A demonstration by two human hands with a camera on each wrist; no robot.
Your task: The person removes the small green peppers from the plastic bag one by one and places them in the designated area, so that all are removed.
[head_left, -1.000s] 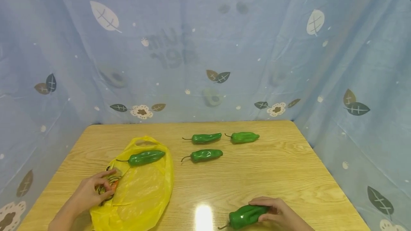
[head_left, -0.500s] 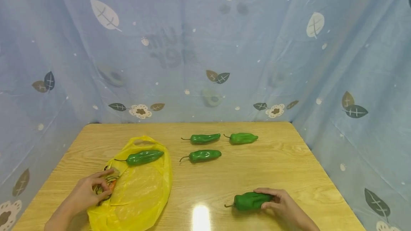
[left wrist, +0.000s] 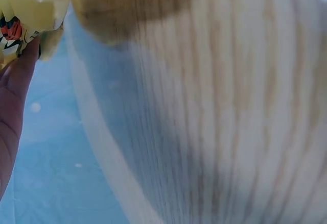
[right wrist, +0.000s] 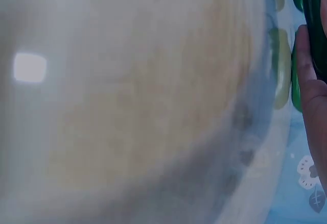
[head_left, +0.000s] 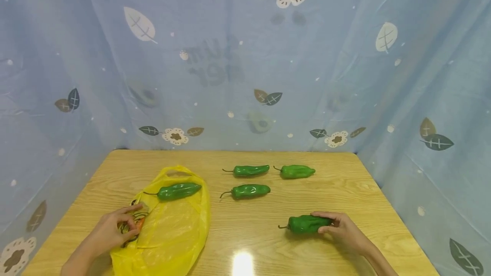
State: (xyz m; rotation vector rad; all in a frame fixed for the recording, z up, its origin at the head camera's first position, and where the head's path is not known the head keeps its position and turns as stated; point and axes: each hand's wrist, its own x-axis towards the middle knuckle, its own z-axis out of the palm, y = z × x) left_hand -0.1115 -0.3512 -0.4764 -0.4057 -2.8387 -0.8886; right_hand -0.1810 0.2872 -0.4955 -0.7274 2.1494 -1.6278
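Yellow bag (head_left: pixel 172 229) left, green pepper (head_left: pixel 305 224) right

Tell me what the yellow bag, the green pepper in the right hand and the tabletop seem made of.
Yellow bag: thin, slightly shiny plastic film, judging by its creases and translucency.
Held green pepper: probably vegetable flesh under smooth, waxy skin, from its folded, faintly shiny surface, though a molded replica is possible.
Tabletop: wood or wood-look laminate; grain shows, and the smooth finish reflects brightly.

- Passage: surface (head_left: pixel 238 227) between yellow bag (head_left: pixel 172 230) and right hand (head_left: pixel 345 230) with held pepper (head_left: pixel 307 224).
- Passage: surface strip right of three rear peppers (head_left: pixel 251 191).
- Obstacle, left: bag, lone pepper (head_left: pixel 179 191) on top.
- Obstacle, rear: patterned curtain (head_left: pixel 226 105).
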